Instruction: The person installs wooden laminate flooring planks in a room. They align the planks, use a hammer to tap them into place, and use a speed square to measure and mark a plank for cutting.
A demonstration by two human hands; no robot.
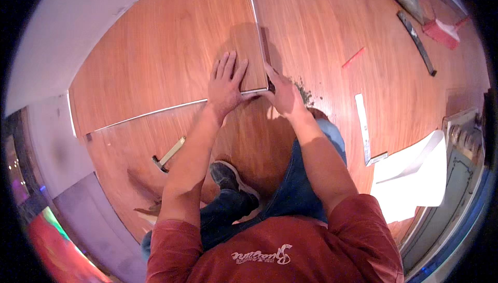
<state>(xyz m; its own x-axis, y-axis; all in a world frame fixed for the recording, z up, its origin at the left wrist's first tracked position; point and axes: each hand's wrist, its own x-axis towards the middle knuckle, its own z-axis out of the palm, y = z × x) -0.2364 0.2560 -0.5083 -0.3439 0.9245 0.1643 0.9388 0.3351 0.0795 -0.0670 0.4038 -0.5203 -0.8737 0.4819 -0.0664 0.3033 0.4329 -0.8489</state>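
Observation:
A wood-patterned panel (155, 49) with a thin pale edge strip (155, 111) lies in front of me, its near right corner between my hands. My left hand (223, 88) rests flat on top of the panel near that corner, fingers spread and thumb reaching along the strip. From the right, my right hand (287, 96) wraps the corner: its thumb lies on the near strip, and its index finger runs up the side. The other right fingers are mostly hidden. A dark reddish-brown side face (265, 44) shows beyond that index finger.
On the wood-patterned floor (321, 18) lie a hammer (170, 152) at left, dark crumbs (304, 93), a red stick (354, 58), a metal square (363, 127) and a white sheet (410, 179) at right. Farther off are a dark bar (417, 44) and a red brush (441, 33).

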